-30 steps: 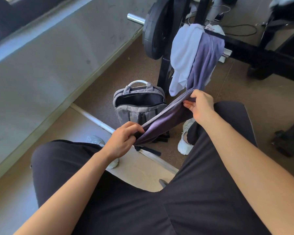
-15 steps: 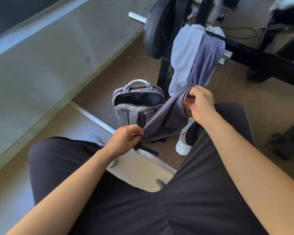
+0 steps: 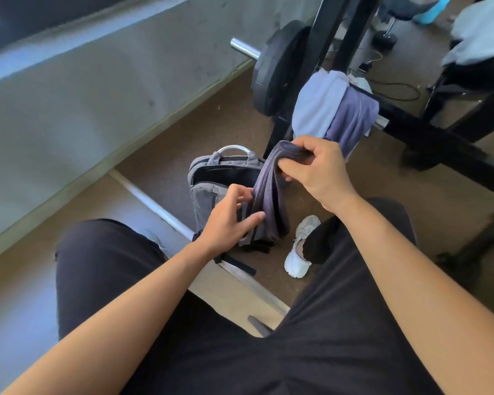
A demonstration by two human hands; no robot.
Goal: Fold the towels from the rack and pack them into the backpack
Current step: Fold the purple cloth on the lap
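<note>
One fold made: right hand now pinches the doubled towel mid-frame; left hand has released it, fingers loose.

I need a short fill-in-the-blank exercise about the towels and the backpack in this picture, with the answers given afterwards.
1. The right hand grips the dark purple towel, which hangs ___ from it.
2. The grey backpack stands on the floor with its main compartment ___.
3. The pale towel hangs to the ___ of the black weight plate.

Answers: down; open; right
</note>
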